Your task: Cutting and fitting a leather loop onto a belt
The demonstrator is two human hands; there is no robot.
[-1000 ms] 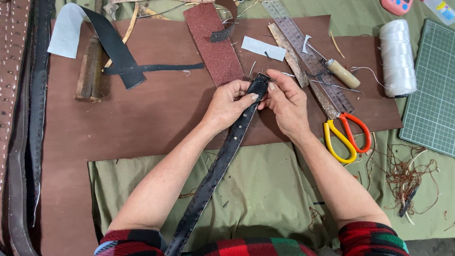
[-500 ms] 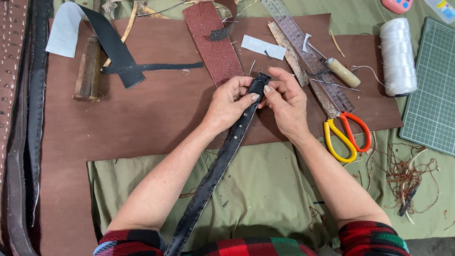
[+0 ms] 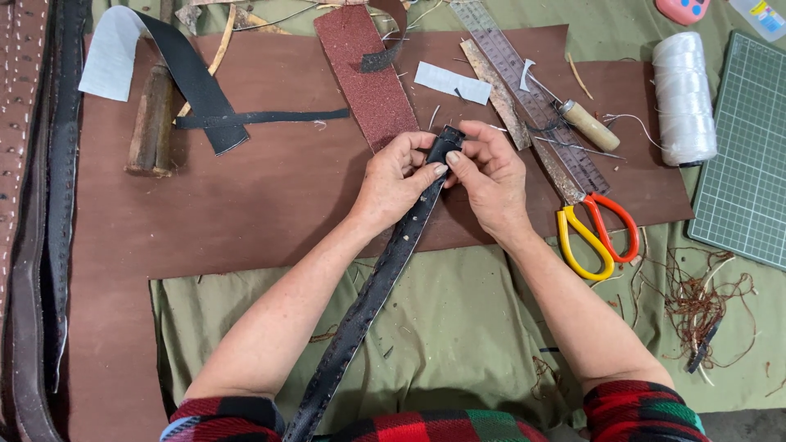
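- Since a second ago my hands have barely shifted; both stay at the far end of the black leather strap (image 3: 385, 270), which has kept its slant from my lap up to the middle of the table.
- My left hand (image 3: 393, 182) pinches the strap's end from the left, thumb pressed on its top face.
- My right hand (image 3: 489, 176) pinches the same end from the right, fingertips meeting the left thumb.
- That strap is long, narrow and matte, with a row of pale stitch marks along its edge.
- Under my hands lies a smooth brown leather sheet (image 3: 246, 196) over olive cloth (image 3: 458, 327).
- Just beyond my hands sits a rough red sandpaper strip (image 3: 360, 74).
- To the right are a clear ruler (image 3: 532, 90), a wooden-handled awl (image 3: 588, 124), scissors with orange and yellow handles (image 3: 598, 233), a white thread spool (image 3: 684, 98) and a green cutting mat (image 3: 745, 164).
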